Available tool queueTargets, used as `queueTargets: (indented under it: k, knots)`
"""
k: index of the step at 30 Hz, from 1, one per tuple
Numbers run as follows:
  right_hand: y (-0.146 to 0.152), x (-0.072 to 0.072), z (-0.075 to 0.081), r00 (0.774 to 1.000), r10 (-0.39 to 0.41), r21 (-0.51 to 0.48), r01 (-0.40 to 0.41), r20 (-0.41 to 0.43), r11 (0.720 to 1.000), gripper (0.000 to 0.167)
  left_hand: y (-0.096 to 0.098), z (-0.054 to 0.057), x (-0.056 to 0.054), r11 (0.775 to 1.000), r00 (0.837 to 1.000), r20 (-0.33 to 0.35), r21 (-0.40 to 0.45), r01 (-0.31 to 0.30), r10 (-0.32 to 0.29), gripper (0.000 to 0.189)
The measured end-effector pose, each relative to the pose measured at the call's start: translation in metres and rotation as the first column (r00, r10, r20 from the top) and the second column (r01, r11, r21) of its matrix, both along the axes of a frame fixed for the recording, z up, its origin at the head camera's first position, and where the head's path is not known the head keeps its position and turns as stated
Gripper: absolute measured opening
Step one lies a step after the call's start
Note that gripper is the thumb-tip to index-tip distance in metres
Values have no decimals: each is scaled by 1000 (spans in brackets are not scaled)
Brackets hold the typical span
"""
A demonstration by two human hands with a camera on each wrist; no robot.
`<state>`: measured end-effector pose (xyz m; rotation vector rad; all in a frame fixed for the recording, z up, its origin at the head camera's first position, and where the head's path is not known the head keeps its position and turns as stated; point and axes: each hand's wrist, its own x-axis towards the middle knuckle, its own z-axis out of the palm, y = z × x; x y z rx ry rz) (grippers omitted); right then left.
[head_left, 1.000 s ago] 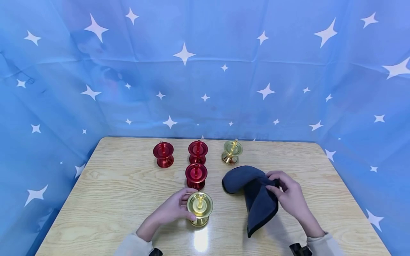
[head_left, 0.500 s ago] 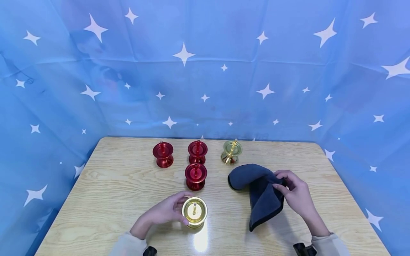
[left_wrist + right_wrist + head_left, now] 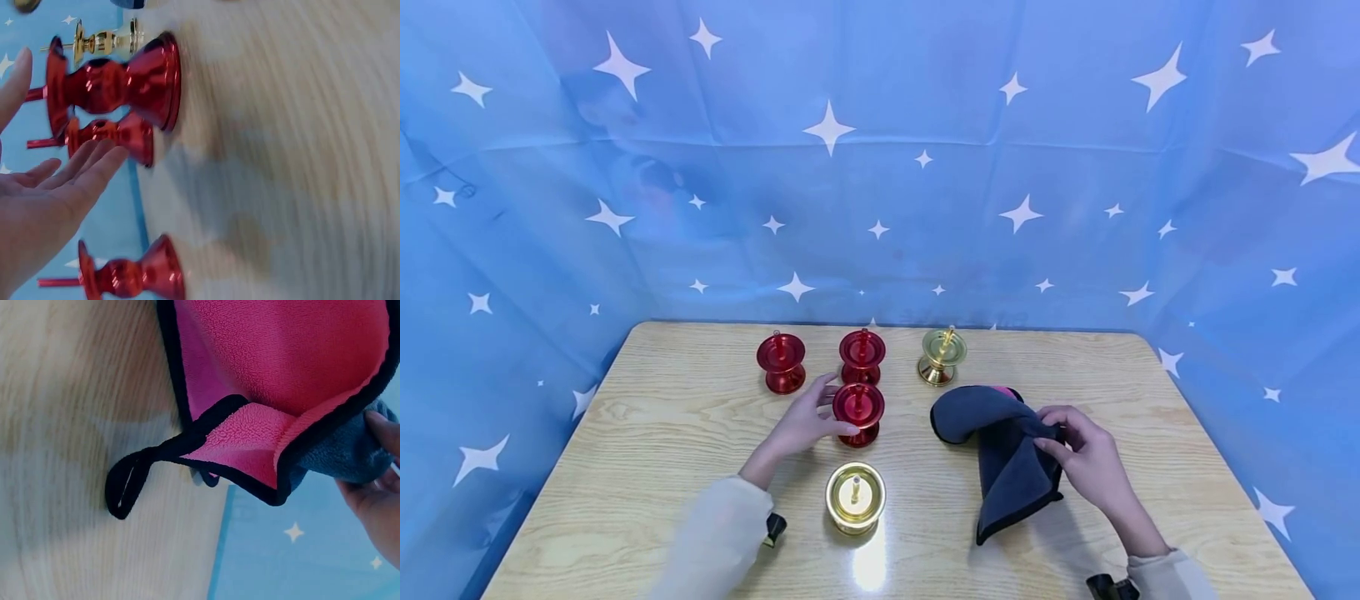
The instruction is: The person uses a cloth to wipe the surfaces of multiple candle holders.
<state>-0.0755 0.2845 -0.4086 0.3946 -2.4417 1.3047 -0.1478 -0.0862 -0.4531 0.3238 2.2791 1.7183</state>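
1. Where the left hand (image 3: pixel 805 422) laps its thumb across the near red holder (image 3: pixel 860 406), lower centre of the head view, part of the stem is hidden; contact is unclear.
2. Its fingers are spread, just left of that holder.
3. At lower right, the right hand (image 3: pixel 1090 460) pinches the dark cloth (image 3: pixel 1017 471), some fingers hidden.

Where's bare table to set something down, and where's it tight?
Bare tabletop: a wide patch left of the left hand and leftmost red stand; another right of the right hand, out to the table's edge. Narrower strip between front gold stand and cloth. Crowded: mid-table, where the nearer red stand has another close behind, left hand alongside.
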Motion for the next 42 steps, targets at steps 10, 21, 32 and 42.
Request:
queueTargets:
  k: [10,21,32,42]
  knots:
    - [1,1,-5,998,-31,45,29,48,999,26,18,-9,0,990,992,-108,-114,-84,72,87]
    - [-6,-2,15,999,31,-35,-31,5,999,25,23,17,4,981,982,-169,-157,-116,89,86]
    - [-42,-2,71,975,145,-97,-163,-168,982,27,45,101,25,981,948,-305,-191,26,-85,82]
    - [-82,3,83,915,323,-202,-373,-243,905,24,63,128,42,960,908,-353,-241,146,-227,85]
